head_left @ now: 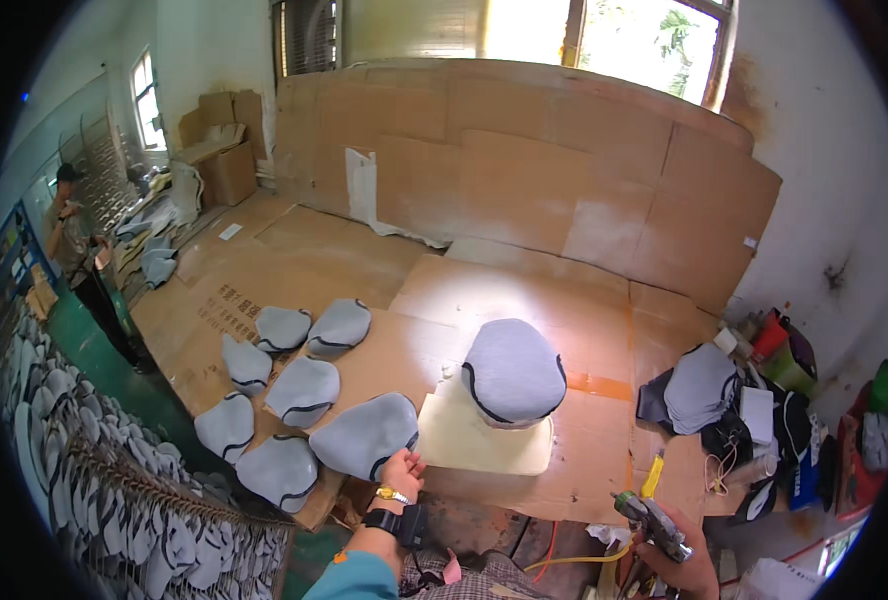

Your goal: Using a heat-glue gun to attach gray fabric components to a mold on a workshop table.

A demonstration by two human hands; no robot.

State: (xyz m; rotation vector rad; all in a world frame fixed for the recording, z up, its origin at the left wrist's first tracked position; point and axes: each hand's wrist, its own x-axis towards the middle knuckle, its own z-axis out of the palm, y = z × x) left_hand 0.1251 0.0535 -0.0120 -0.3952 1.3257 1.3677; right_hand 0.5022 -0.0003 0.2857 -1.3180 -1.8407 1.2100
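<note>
My left hand [402,473] is closed at the near right edge of a large grey fabric-covered pad [364,432] with black trim. Several similar grey pads [304,390] lie beside it on the left part of the cardboard-covered table. In my right hand [686,558], at the near right, is a metal spray gun [656,528] with a greenish end. A rounded grey form [512,368] with black edging stands on a pale yellow block [484,440], between my hands and farther off. My right fingers are partly hidden behind the spray gun.
Cardboard sheets [524,180] stand along the back. A yellow-handled tool [652,477] lies near the right front edge. Stacked grey pieces [702,388], bags and cables crowd the right. Many grey pieces hang on racks [114,500] at left; a person [89,260] stands beyond.
</note>
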